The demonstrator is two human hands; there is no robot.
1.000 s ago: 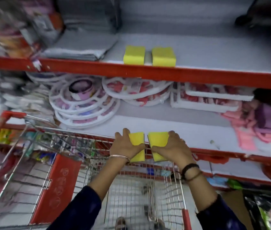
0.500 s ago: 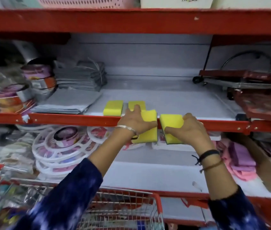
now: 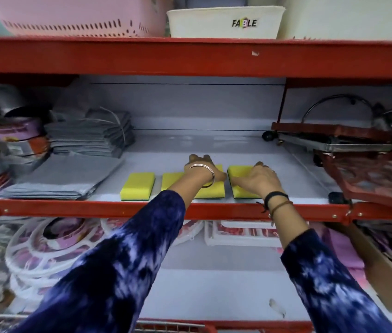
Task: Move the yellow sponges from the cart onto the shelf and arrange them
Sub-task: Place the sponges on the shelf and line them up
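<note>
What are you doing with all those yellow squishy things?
A person is lining up yellow sponges along the front of a shop shelf. The left hand rests on one sponge, and the right hand is on another sponge beside it. Two more sponges already lie to the left, so four sit in a row.

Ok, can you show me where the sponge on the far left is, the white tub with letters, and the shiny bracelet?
leftmost yellow sponge (image 3: pixel 138 185): head view, middle of its top face.
white tub (image 3: pixel 225 22): head view, front wall.
bracelet (image 3: pixel 202 173): head view, band across left wrist.
</note>
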